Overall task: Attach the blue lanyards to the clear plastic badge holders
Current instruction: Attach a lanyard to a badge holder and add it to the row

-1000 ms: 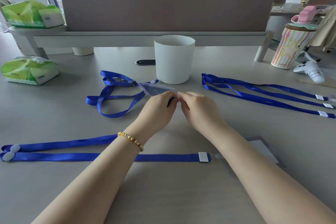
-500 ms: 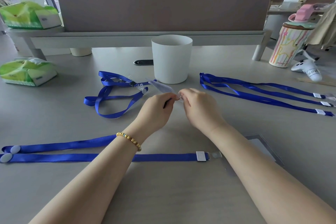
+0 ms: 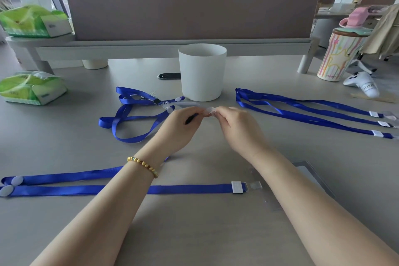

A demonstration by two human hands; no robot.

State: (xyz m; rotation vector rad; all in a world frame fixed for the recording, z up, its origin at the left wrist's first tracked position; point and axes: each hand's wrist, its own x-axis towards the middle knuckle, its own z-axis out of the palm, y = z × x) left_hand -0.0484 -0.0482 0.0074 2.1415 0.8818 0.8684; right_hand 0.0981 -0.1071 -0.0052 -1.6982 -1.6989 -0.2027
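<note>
Just in front of the white cup (image 3: 202, 71), both hands meet above the desk (image 3: 194, 233). The left hand (image 3: 179, 129) has its fingers curled round a small black clip (image 3: 191, 119), and the right hand (image 3: 239, 129) pinches the clear strap tab (image 3: 210, 110) at the fingertips, touching the left. A clear badge holder (image 3: 185, 104) lies edge-on between the left hand and the cup, blurred. Left of the cup sits a looped lanyard (image 3: 129, 123), its end running to the hands. Right of the cup three lanyards (image 3: 302, 112) lie stretched side by side. Well in front of the cup, under both forearms, another lanyard (image 3: 190, 189) lies flat, its clip end beside a second holder (image 3: 311, 177) partly hidden by the right arm.
</note>
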